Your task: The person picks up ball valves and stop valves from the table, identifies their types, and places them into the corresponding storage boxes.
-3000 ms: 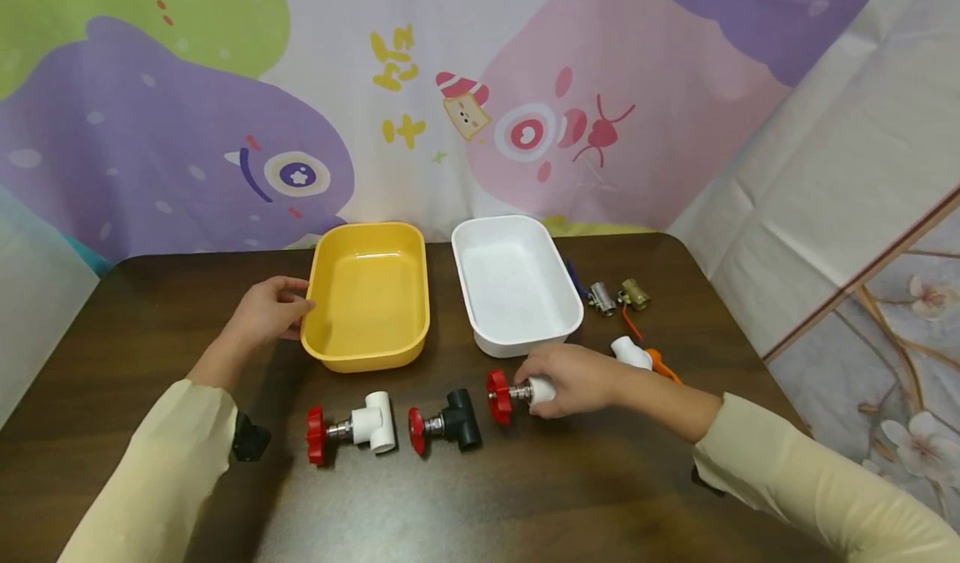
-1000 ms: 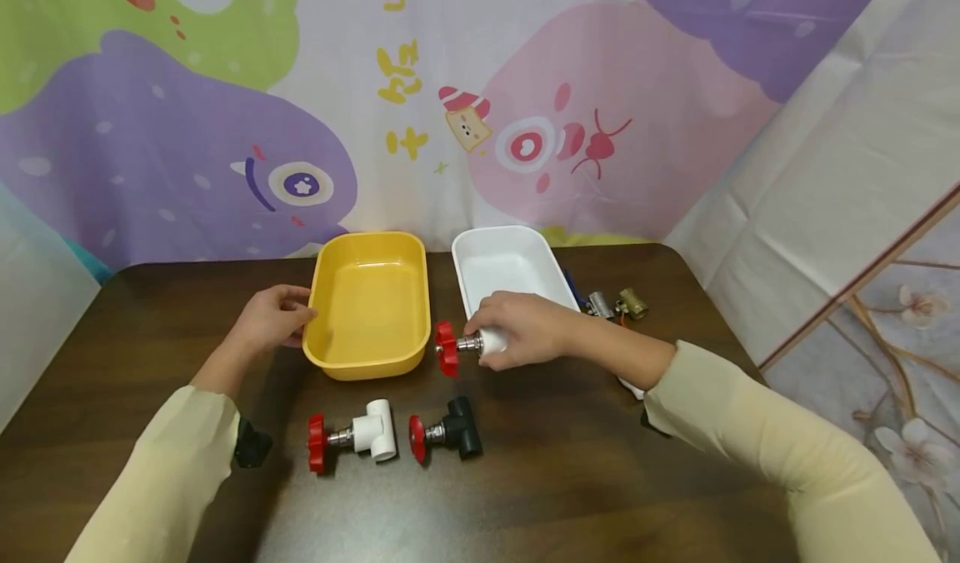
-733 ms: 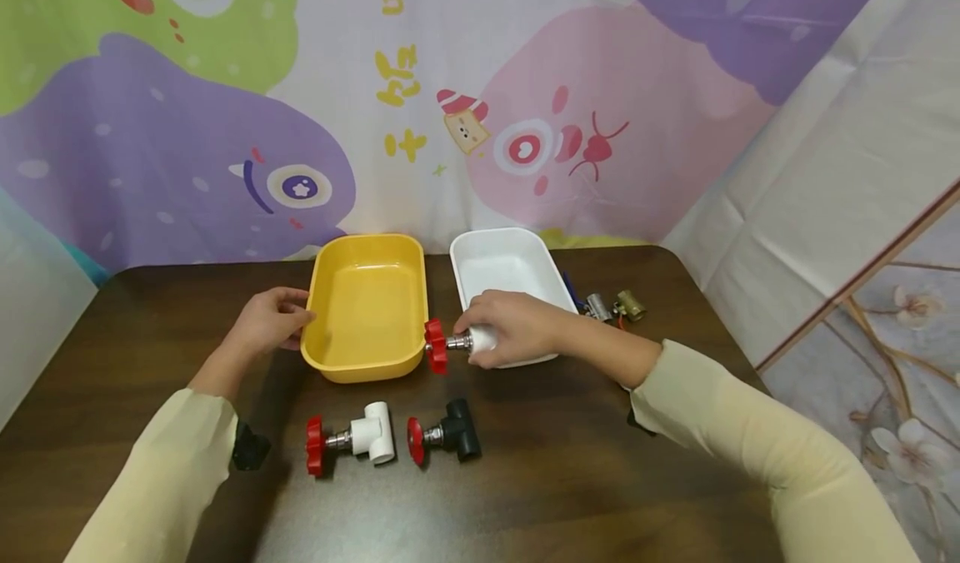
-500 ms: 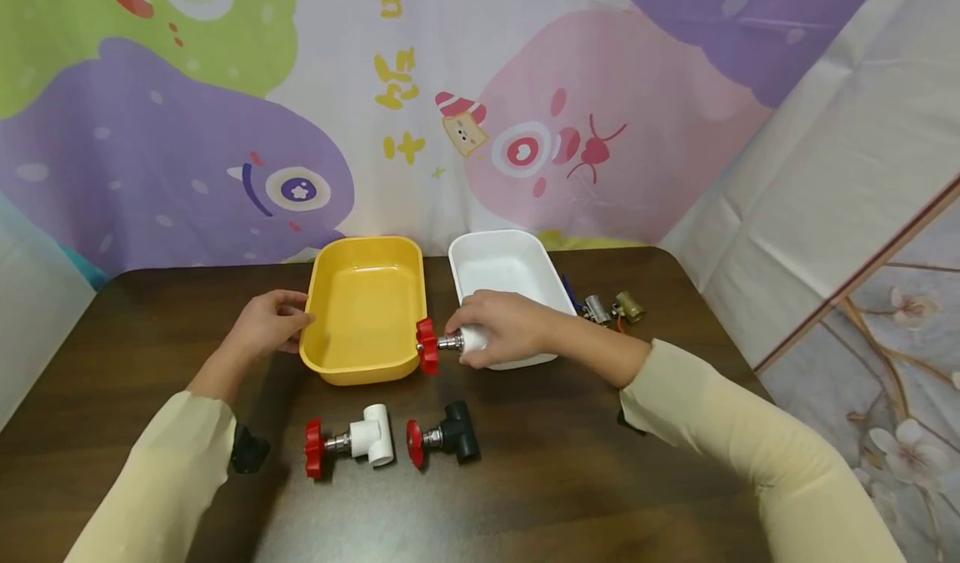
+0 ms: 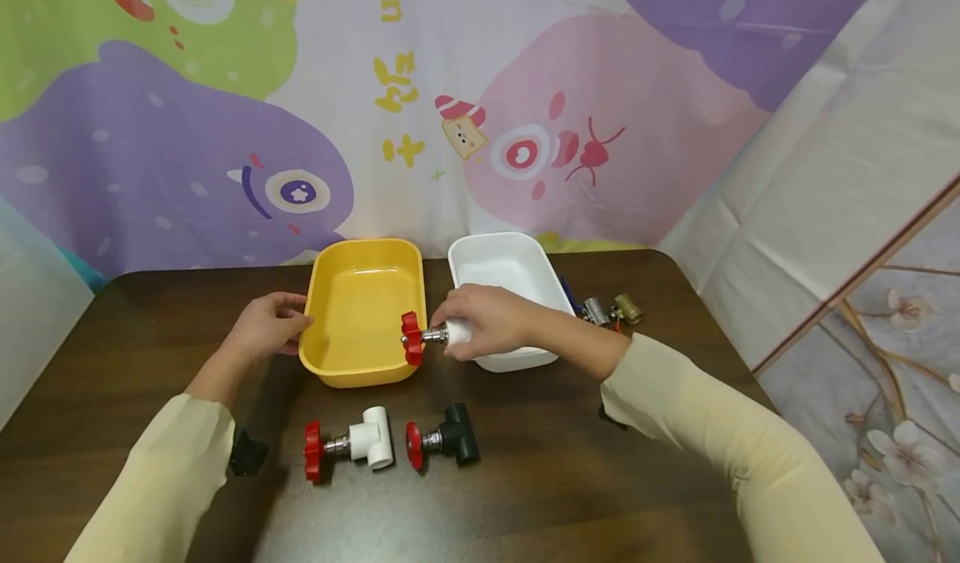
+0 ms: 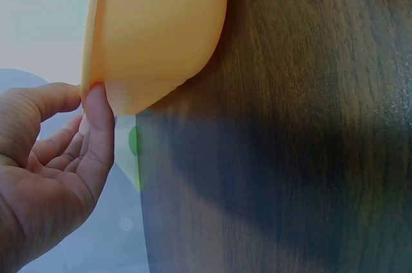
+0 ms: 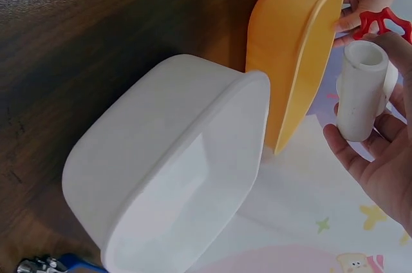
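Observation:
My right hand (image 5: 491, 321) grips a white stop valve (image 7: 362, 93) by its tee-shaped pipe body, with the red handwheel pointing left. It is held in the air, the handwheel over the right rim of the yellow tray (image 5: 363, 321). My left hand (image 5: 264, 326) pinches that tray's left rim between thumb and fingers, as the left wrist view also shows. A second white valve with a red handwheel (image 5: 367, 438) and a black valve with a red handwheel (image 5: 456, 436) lie on the table in front of the trays.
A white tray (image 5: 510, 267) stands right of the yellow one, partly behind my right forearm. Beyond it lie a silver ball valve (image 5: 596, 311) and a brass ball valve (image 5: 627, 308). A patterned cloth (image 5: 420, 196) hangs behind the dark wooden table (image 5: 570, 480).
My right hand has lifted the white valve from the table and carried it up and left to the yellow tray. The left hand stays on the tray's rim.

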The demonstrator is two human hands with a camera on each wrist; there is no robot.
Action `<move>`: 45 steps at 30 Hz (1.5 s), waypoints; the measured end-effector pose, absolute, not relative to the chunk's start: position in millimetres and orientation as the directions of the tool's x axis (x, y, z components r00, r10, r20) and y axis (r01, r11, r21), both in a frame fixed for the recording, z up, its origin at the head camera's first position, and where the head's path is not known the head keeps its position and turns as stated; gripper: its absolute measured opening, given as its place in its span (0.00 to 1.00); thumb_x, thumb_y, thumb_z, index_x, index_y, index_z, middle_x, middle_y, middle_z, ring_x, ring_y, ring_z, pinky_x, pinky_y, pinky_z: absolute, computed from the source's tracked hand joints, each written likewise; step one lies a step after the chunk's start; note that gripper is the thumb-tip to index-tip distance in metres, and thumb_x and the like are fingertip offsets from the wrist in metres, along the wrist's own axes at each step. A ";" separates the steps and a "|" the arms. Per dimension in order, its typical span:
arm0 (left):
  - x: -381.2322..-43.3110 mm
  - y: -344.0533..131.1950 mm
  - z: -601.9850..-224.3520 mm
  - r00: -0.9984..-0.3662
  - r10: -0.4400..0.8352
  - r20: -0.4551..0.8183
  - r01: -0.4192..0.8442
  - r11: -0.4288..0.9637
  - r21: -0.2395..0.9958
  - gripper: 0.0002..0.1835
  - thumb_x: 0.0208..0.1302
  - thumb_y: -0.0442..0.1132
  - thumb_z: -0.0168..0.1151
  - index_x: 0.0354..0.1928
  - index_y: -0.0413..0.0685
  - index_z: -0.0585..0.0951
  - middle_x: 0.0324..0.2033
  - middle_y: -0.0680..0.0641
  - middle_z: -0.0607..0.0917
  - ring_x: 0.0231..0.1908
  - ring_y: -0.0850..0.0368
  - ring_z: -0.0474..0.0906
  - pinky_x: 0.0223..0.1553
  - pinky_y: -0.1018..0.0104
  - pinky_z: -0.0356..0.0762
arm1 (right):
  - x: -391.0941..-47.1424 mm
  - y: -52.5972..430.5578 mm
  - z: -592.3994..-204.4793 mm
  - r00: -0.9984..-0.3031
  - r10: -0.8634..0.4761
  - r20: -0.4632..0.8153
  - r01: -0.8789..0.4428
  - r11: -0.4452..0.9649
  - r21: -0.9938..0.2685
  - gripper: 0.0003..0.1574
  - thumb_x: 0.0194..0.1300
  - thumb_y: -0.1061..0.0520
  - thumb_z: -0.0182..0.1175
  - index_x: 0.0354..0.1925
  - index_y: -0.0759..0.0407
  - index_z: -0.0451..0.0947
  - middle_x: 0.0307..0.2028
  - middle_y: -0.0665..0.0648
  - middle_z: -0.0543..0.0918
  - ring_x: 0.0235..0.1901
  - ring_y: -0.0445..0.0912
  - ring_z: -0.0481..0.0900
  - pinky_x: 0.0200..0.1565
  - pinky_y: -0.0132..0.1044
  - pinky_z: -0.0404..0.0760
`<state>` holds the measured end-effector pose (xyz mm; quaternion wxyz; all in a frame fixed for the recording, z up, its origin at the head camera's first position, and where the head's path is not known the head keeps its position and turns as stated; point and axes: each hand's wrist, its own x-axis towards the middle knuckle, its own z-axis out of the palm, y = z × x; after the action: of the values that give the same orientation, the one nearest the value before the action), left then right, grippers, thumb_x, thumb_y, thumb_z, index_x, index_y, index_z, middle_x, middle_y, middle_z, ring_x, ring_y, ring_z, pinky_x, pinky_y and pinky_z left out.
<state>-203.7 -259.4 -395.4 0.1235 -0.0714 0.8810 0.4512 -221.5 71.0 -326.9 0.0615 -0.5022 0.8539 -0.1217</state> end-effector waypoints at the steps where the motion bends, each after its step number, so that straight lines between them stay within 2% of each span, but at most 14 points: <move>1: -203.6 -259.6 -395.6 -0.959 -0.015 -0.283 -0.238 0.583 0.777 0.30 0.66 0.40 0.55 0.65 0.32 0.61 0.49 0.32 0.73 0.36 0.52 0.79 0.39 0.57 0.84 | -221.8 69.8 -327.0 -0.487 -0.873 0.014 -0.843 0.466 -0.269 0.21 0.53 0.49 0.65 0.47 0.54 0.80 0.39 0.51 0.81 0.40 0.43 0.74 0.43 0.31 0.75; 19: -201.1 -257.0 -390.8 -0.958 -0.027 -0.284 -0.245 0.586 0.772 0.29 0.66 0.39 0.54 0.64 0.32 0.61 0.51 0.31 0.72 0.39 0.48 0.79 0.40 0.56 0.84 | -228.7 47.5 -326.3 -0.501 -0.865 -0.025 -0.825 0.487 -0.288 0.22 0.54 0.49 0.64 0.48 0.54 0.80 0.43 0.52 0.81 0.40 0.43 0.75 0.42 0.30 0.76; 33: -201.4 -257.1 -393.6 -0.959 -0.016 -0.284 -0.241 0.576 0.781 0.30 0.66 0.40 0.55 0.64 0.32 0.61 0.51 0.30 0.72 0.36 0.52 0.80 0.39 0.57 0.84 | -234.7 36.9 -329.6 -0.509 -0.859 -0.056 -0.814 0.501 -0.295 0.22 0.55 0.49 0.63 0.49 0.54 0.80 0.46 0.51 0.81 0.44 0.42 0.75 0.47 0.31 0.76; 45: -203.5 -258.3 -394.9 -0.959 -0.034 -0.281 -0.250 0.564 0.787 0.29 0.65 0.39 0.55 0.64 0.32 0.61 0.50 0.31 0.73 0.36 0.52 0.80 0.38 0.58 0.85 | -235.6 25.0 -330.5 -0.507 -0.860 -0.061 -0.819 0.503 -0.275 0.22 0.56 0.48 0.63 0.49 0.53 0.79 0.45 0.52 0.80 0.42 0.43 0.74 0.45 0.31 0.76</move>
<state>-203.5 -258.3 -394.9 0.1179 -0.0810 0.8765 0.4597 -235.6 25.0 -330.5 0.0954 -0.4873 0.8615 -0.1059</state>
